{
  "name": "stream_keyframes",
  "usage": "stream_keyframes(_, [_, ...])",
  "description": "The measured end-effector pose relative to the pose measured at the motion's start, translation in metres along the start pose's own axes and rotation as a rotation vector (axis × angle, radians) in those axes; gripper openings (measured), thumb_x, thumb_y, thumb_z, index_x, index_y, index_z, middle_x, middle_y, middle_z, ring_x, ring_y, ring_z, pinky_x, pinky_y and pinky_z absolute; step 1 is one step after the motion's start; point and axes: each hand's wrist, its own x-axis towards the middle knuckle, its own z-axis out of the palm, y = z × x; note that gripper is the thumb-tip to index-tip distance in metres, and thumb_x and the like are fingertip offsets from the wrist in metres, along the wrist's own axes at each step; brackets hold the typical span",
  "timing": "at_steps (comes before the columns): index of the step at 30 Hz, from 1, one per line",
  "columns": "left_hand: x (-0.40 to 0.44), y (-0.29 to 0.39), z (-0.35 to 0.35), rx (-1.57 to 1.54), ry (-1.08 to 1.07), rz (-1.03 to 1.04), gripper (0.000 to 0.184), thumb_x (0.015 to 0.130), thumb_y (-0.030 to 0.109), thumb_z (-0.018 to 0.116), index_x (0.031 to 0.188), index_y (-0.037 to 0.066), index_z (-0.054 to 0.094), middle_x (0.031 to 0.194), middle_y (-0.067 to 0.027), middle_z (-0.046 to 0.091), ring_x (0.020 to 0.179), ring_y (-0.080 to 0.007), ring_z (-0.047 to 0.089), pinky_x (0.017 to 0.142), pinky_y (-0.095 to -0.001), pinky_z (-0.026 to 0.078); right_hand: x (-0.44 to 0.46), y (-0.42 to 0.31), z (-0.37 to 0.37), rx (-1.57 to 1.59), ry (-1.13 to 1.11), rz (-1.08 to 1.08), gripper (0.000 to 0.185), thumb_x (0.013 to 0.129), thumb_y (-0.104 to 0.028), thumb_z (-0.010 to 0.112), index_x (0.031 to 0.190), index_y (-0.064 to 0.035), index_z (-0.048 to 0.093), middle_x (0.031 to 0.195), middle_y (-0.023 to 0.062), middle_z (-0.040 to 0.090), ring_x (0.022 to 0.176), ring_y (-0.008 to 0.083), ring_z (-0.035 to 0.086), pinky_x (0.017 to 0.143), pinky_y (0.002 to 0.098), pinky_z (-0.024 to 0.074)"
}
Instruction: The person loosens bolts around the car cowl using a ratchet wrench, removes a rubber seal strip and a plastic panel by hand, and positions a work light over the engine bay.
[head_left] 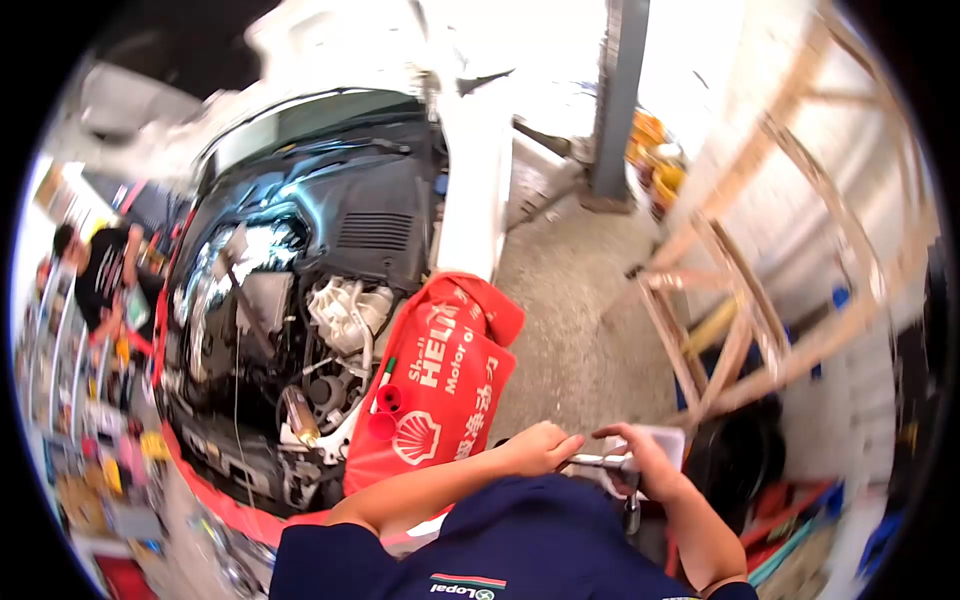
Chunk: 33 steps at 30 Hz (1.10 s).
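Just in front of my body, my left hand (pixel 540 449) has its fingers curled round the end of a metal tool (pixel 604 461). My right hand (pixel 648 463) is wrapped round the other end of the same tool, beside a pale box-like thing (pixel 668 440). To the left of my hands, a red cover (pixel 440 375) with white lettering lies over the car's fender. A red round cup-like part (pixel 390 398) and a green-tipped stick (pixel 388 372) rest on the cover. The open engine bay (pixel 270 330) is farther left.
A wooden frame (pixel 735 330) stands at the right, near a black round container (pixel 735 455). A grey post (pixel 620 110) rises from the concrete floor (pixel 560 310). Another person (pixel 105 275) stands at the far left near metal racks. Yellow containers (pixel 660 175) sit behind the post.
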Motion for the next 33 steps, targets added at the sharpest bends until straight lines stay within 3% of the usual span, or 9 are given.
stream_keyframes(1, [0.009, -0.002, -0.013, -0.186, -0.042, -0.085, 0.061, 0.104, 0.043, 0.042, 0.062, 0.001, 0.056, 0.052, -0.0047, 0.051, 0.048, -0.0161, 0.045, 0.051, -0.0354, 0.039, 0.014, -0.035, 0.003, -0.414, 0.003, 0.001, 0.055, 0.085, -0.032, 0.073, 0.128, -0.0015, 0.056, 0.080, 0.0121, 0.066, 0.065, 0.0169, 0.063, 0.059, 0.0301, 0.0509])
stream_keyframes(2, [0.013, 0.009, -0.033, -0.379, -0.116, -0.070, 0.059, 0.105, 0.042, 0.041, 0.060, 0.005, 0.052, 0.054, 0.0023, 0.046, 0.051, -0.0082, 0.038, 0.049, -0.0288, 0.034, 0.042, -0.061, -0.003, -0.959, -0.174, -0.570, 0.055, 0.081, -0.029, 0.076, 0.127, -0.0054, 0.058, 0.084, 0.0160, 0.068, 0.068, 0.0244, 0.067, 0.063, 0.0358, 0.0531])
stream_keyframes(5, [0.028, 0.005, -0.076, -0.504, -0.140, -0.123, 0.055, 0.102, 0.043, 0.046, 0.061, 0.008, 0.054, 0.052, 0.0028, 0.045, 0.046, -0.0084, 0.038, 0.044, -0.0267, 0.030, 0.099, -0.159, 0.018, -1.405, -0.663, -0.376, 0.053, 0.078, -0.030, 0.079, 0.123, -0.0065, 0.063, 0.091, 0.0167, 0.070, 0.076, 0.0295, 0.070, 0.072, 0.0367, 0.0537])
stream_keyframes(13, [0.088, -0.037, -0.216, -0.686, 0.952, -0.105, 0.055, 0.104, 0.033, 0.046, 0.063, 0.001, 0.062, 0.053, -0.0002, 0.056, 0.047, -0.0095, 0.049, 0.048, -0.0264, 0.037, 0.296, -0.252, 0.042, -0.831, -0.508, -0.064, 0.034, 0.085, -0.019, 0.073, 0.112, -0.0016, 0.065, 0.069, 0.0042, 0.062, 0.055, 0.0125, 0.056, 0.051, 0.0275, 0.0437])
stream_keyframes(19, [0.136, -0.019, -0.308, 0.116, 1.788, 0.045, 0.045, 0.108, 0.026, 0.034, 0.139, -0.006, 0.040, 0.135, -0.0190, 0.048, 0.123, -0.0257, 0.047, 0.108, -0.0349, 0.032, 0.392, -0.321, 0.074, -0.430, -0.298, -0.214, 0.024, 0.089, -0.007, 0.065, 0.109, 0.0052, 0.060, 0.064, 0.0039, 0.054, 0.046, 0.0109, 0.048, 0.042, 0.0265, 0.0376])
stream_keyframes(23, [0.148, -0.001, -0.336, -0.417, 1.423, 0.294, 0.061, 0.102, 0.038, 0.051, 0.142, -0.006, 0.039, 0.121, -0.0247, 0.059, 0.110, -0.0369, 0.060, 0.099, -0.0397, 0.044, 0.469, -0.344, 0.128, -0.032, -0.199, -0.305, 0.027, 0.090, -0.011, 0.068, 0.113, 0.0012, 0.059, 0.076, 0.0041, 0.057, 0.060, 0.0107, 0.055, 0.052, 0.0248, 0.0436])
stream_keyframes(27, [0.145, -0.012, -0.402, 0.430, 1.589, -0.538, 0.034, 0.087, 0.038, 0.072, 0.095, 0.006, 0.068, 0.070, -0.0156, 0.067, 0.065, -0.0370, 0.067, 0.059, -0.0455, 0.051, 0.549, -0.347, 0.167, 0.011, -0.195, -0.188, 0.044, 0.090, -0.008, 0.068, 0.129, -0.0003, 0.049, 0.097, 0.0061, 0.056, 0.076, 0.0143, 0.058, 0.065, 0.0281, 0.0524])
stream_keyframes(31, [0.145, -0.059, -0.465, 0.438, 1.696, -0.573, 0.030, 0.089, 0.032, 0.070, 0.083, 0.003, 0.066, 0.064, -0.0174, 0.063, 0.060, -0.0380, 0.064, 0.055, -0.0445, 0.048, 0.629, -0.352, 0.129, -0.299, -0.681, -0.394, 0.067, 0.090, -0.002, 0.063, 0.148, -0.0002, 0.029, 0.121, 0.0114, 0.056, 0.115, 0.0201, 0.056, 0.092, 0.0335, 0.0498])
stream_keyframes(33, [0.141, -0.057, -0.497, 0.262, 1.620, -0.524, 0.028, 0.090, 0.027, 0.070, 0.081, 0.001, 0.065, 0.059, -0.0170, 0.060, 0.054, -0.0370, 0.059, 0.052, -0.0408, 0.045, 0.656, -0.380, 0.081, -0.483, -0.730, -0.522, 0.036, 0.089, 0.002, 0.057, 0.125, 0.0035, 0.054, 0.114, 0.0104, 0.061, 0.106, 0.0182, 0.061, 0.088, 0.0306, 0.0507])
